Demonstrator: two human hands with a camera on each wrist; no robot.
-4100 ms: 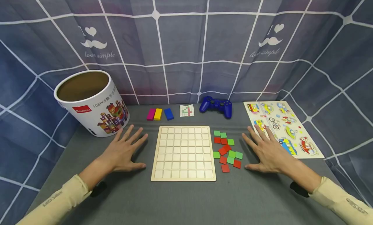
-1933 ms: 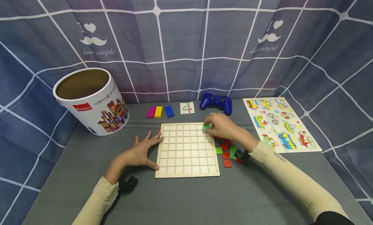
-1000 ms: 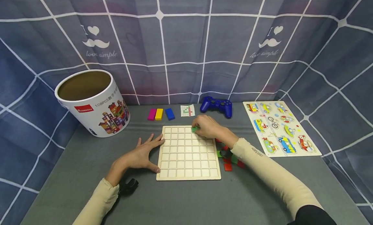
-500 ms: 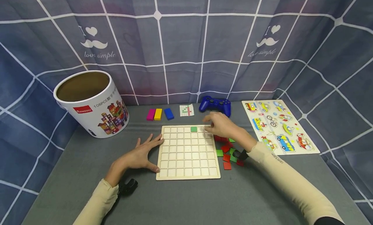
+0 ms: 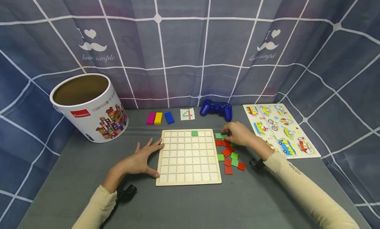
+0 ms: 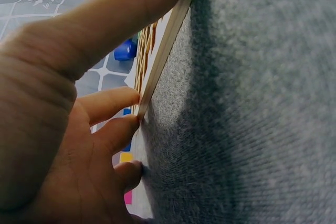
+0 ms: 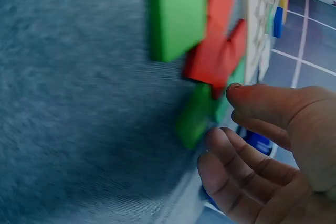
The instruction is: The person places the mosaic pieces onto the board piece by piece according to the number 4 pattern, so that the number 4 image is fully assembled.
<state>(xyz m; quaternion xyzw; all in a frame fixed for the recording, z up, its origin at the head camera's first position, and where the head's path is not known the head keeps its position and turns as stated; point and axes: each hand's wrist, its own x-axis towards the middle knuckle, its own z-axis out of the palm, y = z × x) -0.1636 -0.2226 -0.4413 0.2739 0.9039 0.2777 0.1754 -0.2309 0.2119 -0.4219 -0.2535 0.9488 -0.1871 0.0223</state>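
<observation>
A: What is the left hand doing, left of the middle of the picture?

B: It lies flat on the table. Its fingers are straight and spread, and the tips press the left edge of the board. I think that stops the board from sliding. It holds nothing.

A: Is anything on the board?

B: Yes, one green tile sits in the top row, a bit right of the middle. One second ago the right hand was pinching it there. Now it lies alone.

A: And the right hand?

B: It has moved to the right, off the board. It reaches over the pile of red and green tiles beside the board. Its fingers are bent and the tips touch a green one at the top of the pile. I cannot tell if it has a grip on it yet.
</observation>
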